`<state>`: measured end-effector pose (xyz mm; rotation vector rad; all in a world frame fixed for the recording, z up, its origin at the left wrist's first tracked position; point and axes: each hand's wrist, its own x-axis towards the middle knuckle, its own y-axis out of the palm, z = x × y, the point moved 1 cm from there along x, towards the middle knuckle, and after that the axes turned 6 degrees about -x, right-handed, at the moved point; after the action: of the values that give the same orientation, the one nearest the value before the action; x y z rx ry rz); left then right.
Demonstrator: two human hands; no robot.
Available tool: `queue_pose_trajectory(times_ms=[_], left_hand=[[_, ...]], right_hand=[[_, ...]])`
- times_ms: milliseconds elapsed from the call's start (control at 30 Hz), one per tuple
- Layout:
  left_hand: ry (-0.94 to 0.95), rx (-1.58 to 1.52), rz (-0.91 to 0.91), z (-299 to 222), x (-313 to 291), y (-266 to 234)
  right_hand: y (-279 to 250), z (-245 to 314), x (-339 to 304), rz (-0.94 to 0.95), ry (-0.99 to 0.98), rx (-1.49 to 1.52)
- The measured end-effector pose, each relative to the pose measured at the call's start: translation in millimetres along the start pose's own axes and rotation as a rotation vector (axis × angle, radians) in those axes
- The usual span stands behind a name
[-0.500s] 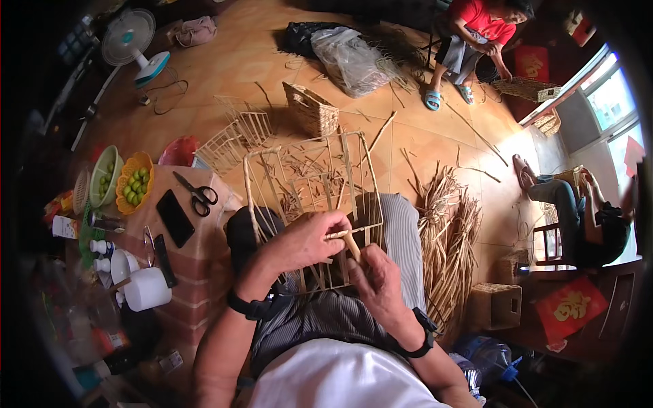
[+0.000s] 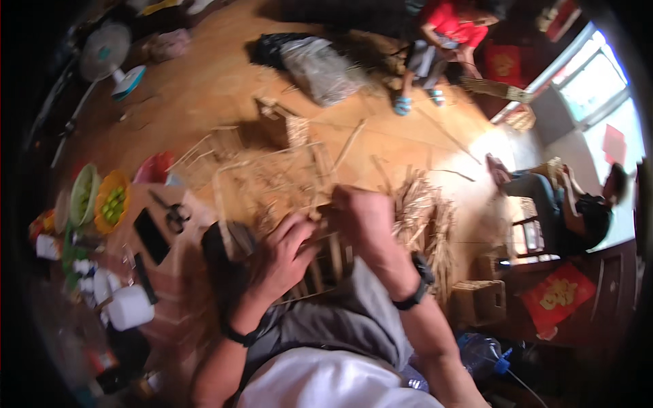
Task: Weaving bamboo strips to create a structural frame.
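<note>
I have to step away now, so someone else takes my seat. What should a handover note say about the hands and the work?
Left hand: closed on the slat frame on the lap.
Right hand: gripping the frame's upper edge; the picture is blurred, so the exact grip is unclear.
Loose slats lie on the floor to the right; scissors on the low table at left.
Done: frame partly built, uprights standing.
Left: frame looks open and unfinished.

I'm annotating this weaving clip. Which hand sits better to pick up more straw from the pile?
Probably the right hand: the loose straw pile lies just beside it, on the same side. The left hand grips the woven frame farther from the pile.
</note>
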<state>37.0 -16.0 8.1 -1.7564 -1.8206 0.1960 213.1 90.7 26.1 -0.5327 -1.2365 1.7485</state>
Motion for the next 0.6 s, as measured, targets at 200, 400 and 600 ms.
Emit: queue_pose_trajectory(times_ms=[200,400,600], left_hand=[[0.074,0.164,0.001,14.1,-4.6,9.3],[0.075,0.152,-0.040,-0.9,-6.3,14.7],[-0.165,0.064,0.127,-1.8,8.2,5.0]], right_hand=[[24.7,17.1,14.5,-0.168,-0.226,-0.154],[-2.7,38.2,-53.9,-0.369,-0.245,0.014],[33.1,29.4,-99.9,-0.190,-0.003,0.177]])
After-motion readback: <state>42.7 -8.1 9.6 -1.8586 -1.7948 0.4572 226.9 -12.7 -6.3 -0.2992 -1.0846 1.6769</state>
